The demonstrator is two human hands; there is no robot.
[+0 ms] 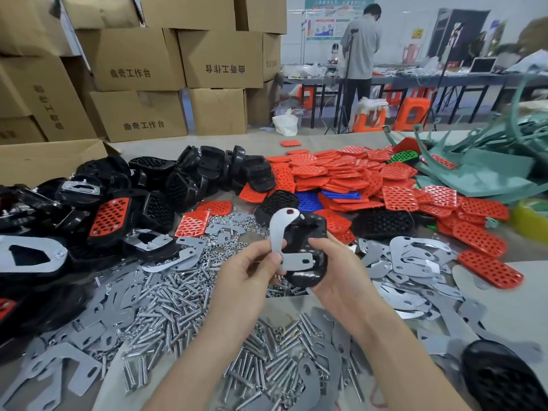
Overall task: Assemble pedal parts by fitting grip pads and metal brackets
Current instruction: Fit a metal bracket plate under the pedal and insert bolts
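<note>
One bracket [276,232], one pedal [310,232], two hands [246,271] [335,262]

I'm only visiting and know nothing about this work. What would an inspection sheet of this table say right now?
Surface: table, mostly buried under parts.
Job's things: black pedal body with a metal bracket against it, both held up; piles of red grip pads, black pedal bodies, loose brackets and bolts.
Clutter: green plastic offcuts, yellow tape roll.
Hands: left hand pinches the bracket; right hand grips the pedal body.
Cables: nothing seen on this table.
Surroundings: stacked cardboard boxes, a person at a far bench, orange stools.
</note>
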